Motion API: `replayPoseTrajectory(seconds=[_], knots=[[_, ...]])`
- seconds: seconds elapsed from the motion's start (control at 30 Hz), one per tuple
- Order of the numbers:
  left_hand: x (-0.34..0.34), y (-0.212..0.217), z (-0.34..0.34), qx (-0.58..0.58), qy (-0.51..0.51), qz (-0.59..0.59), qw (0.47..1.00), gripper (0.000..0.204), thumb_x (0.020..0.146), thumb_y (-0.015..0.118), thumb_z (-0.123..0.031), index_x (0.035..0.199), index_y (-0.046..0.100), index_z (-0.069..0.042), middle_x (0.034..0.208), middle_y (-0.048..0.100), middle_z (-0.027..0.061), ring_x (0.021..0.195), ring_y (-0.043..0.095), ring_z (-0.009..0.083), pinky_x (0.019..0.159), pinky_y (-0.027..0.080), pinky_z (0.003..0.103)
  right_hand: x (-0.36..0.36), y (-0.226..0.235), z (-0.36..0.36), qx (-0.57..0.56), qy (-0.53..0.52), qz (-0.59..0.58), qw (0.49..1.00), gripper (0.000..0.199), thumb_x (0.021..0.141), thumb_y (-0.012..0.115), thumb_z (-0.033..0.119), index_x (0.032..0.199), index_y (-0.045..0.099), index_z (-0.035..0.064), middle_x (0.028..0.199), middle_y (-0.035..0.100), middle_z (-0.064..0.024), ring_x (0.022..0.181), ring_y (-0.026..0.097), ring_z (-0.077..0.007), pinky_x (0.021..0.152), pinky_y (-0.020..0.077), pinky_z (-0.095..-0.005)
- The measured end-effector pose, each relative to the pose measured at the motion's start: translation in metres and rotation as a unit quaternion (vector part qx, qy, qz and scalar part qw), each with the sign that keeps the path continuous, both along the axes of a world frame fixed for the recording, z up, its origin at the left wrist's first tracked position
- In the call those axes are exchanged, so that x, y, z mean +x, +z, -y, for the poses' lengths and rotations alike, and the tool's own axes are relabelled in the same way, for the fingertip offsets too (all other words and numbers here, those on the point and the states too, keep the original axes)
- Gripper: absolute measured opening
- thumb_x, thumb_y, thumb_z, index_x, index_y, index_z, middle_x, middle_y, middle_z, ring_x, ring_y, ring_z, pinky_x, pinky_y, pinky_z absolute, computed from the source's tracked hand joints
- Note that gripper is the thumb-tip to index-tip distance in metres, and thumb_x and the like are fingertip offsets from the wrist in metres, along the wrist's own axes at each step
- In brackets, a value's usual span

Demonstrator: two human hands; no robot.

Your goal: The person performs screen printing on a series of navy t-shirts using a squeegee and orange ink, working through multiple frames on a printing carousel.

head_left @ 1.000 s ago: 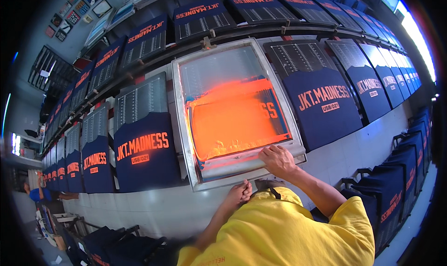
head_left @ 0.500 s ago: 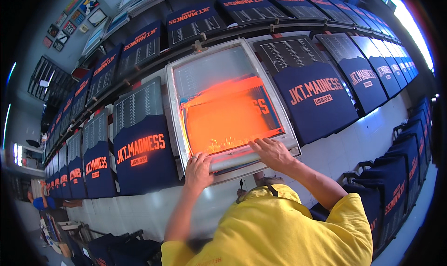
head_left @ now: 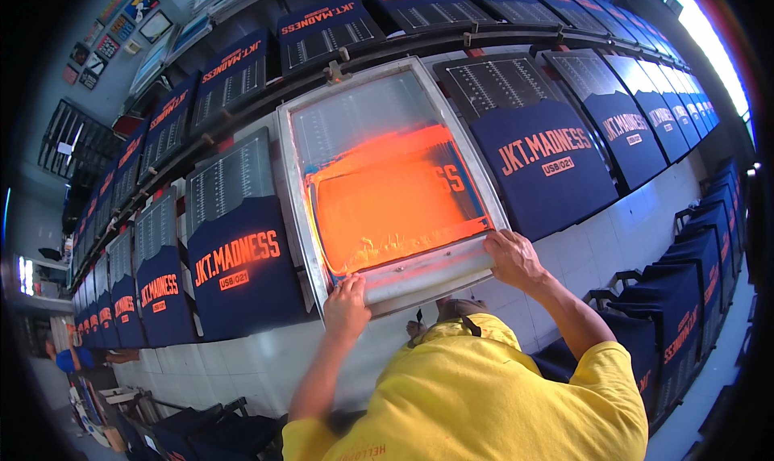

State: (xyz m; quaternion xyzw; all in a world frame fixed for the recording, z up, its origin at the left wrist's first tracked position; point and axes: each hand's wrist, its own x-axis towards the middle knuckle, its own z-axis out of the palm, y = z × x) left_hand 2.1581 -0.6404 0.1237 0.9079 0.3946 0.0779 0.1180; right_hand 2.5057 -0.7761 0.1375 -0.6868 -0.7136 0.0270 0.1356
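Note:
A metal-edged printing screen [head_left: 284, 150] lies tilted in front of me, smeared with bright orange ink [head_left: 387, 207] over its near half. My left hand [head_left: 348, 306] grips its near left corner, fingers curled over the edge. At the near right corner, my right hand [head_left: 516, 259] has its fingers wrapped on the frame. Between the hands runs a pale bar [head_left: 423, 274] streaked with ink along the near side. Part of an orange print shows through the mesh. What lies beneath the near side is mostly hidden.
Navy shirts with orange prints lie on boards either side, one to the left [head_left: 238, 259] and one to the right [head_left: 540, 162]. Another row of shirt boards [head_left: 326, 33] stands behind a rail. Draped navy shirts [head_left: 685, 300] stand at the right. A person in blue [head_left: 72, 358] is far left.
My right hand has shifted right, from the near bar to the frame's near right corner. My left hand stays by the near left corner. The view has shifted slightly.

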Motion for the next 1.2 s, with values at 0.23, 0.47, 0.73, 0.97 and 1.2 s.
replayPoseTrajectory(seconds=[0.23, 0.47, 0.73, 0.97, 1.2], knots=[[0.001, -0.031, -0.019, 0.082, -0.023, 0.034, 0.996, 0.036, 0.072, 0.061, 0.002, 0.108, 0.067, -0.001, 0.116, 0.068, 0.0137, 0.110, 0.065, 0.0268, 0.090, 0.054, 0.037, 0.009, -0.025, -0.023, 0.080, 0.014, 0.025, 0.996, 0.016, 0.070, 0.062, 0.007, 0.085, 0.062, 0.0021, 0.090, 0.060, -0.0082, 0.087, 0.061, -0.0245, 0.077, 0.0545, -0.0363], [0.033, -0.030, -0.095, 0.098, -0.001, 0.043, 0.994, 0.030, 0.074, 0.063, 0.004, 0.103, 0.069, -0.001, 0.110, 0.070, 0.0128, 0.101, 0.067, 0.0280, 0.085, 0.055, 0.039, 0.046, -0.032, -0.108, 0.066, 0.030, 0.032, 0.997, 0.011, 0.069, 0.061, 0.005, 0.080, 0.060, 0.0039, 0.087, 0.059, -0.0085, 0.084, 0.062, -0.0256, 0.075, 0.0538, -0.0377], [0.064, -0.022, -0.193, 0.073, 0.002, 0.042, 0.996, 0.031, 0.071, 0.065, 0.000, 0.101, 0.069, -0.002, 0.100, 0.070, 0.0135, 0.089, 0.069, 0.0306, 0.079, 0.057, 0.041, 0.082, -0.019, -0.215, -0.020, 0.022, 0.043, 0.999, 0.014, 0.071, 0.067, 0.007, 0.085, 0.065, 0.0052, 0.090, 0.066, -0.0097, 0.092, 0.065, -0.0284, 0.076, 0.0551, -0.0402], [0.073, 0.008, -0.220, 0.041, 0.008, 0.003, 0.999, 0.027, 0.072, 0.064, -0.001, 0.098, 0.072, -0.004, 0.094, 0.071, 0.0164, 0.084, 0.069, 0.0342, 0.076, 0.057, 0.043, 0.096, 0.006, -0.248, -0.042, 0.041, 0.044, 0.997, 0.010, 0.070, 0.066, 0.008, 0.080, 0.067, 0.0051, 0.083, 0.069, -0.0132, 0.083, 0.068, -0.0332, 0.073, 0.0546, -0.0449], [0.057, 0.041, -0.205, 0.051, 0.046, 0.047, 0.997, 0.028, 0.075, 0.059, 0.001, 0.097, 0.073, -0.006, 0.095, 0.071, 0.0163, 0.087, 0.069, 0.0353, 0.079, 0.056, 0.045, 0.075, 0.040, -0.236, 0.032, 0.055, 0.030, 0.998, 0.011, 0.067, 0.066, 0.006, 0.078, 0.065, 0.0040, 0.083, 0.068, -0.0139, 0.083, 0.066, -0.0343, 0.071, 0.0537, -0.0453]])
